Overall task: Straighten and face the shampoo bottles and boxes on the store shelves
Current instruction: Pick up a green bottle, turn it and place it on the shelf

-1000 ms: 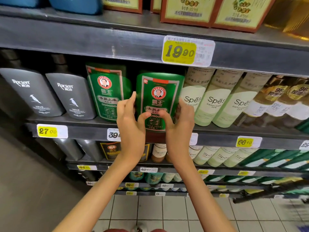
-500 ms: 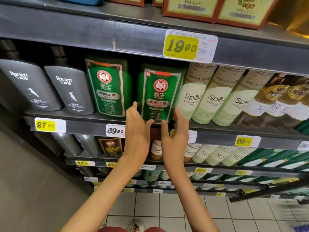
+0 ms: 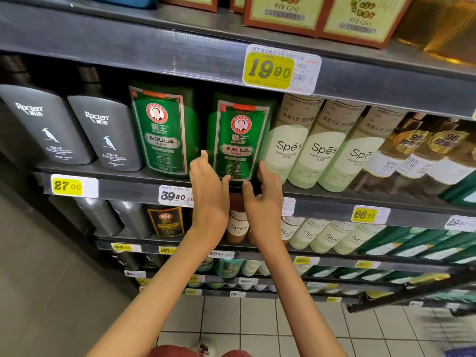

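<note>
Two green Bawang shampoo bottles stand label-forward on the middle shelf (image 3: 123, 188). The left green bottle (image 3: 162, 130) sits a little further forward than the right green bottle (image 3: 238, 140). My left hand (image 3: 210, 194) is at the lower left corner of the right bottle, fingers straight and pointing up, thumb near its base. Below the bottle's lower right corner, my right hand (image 3: 266, 199) has loosely bent fingers beside the bottle's edge. Neither hand wraps the bottle.
Two grey Raclen bottles (image 3: 103, 132) stand to the left, and leaning pale green Spes bottles (image 3: 291, 145) crowd the right. Boxes (image 3: 283, 11) line the upper shelf above a 19.80 tag (image 3: 270, 69). Lower shelves hold more bottles; tiled floor below.
Both hands gripped the right green bottle, lifted forward; it now stands on the shelf, further back, and the hands have slid down to its base and loosened.
</note>
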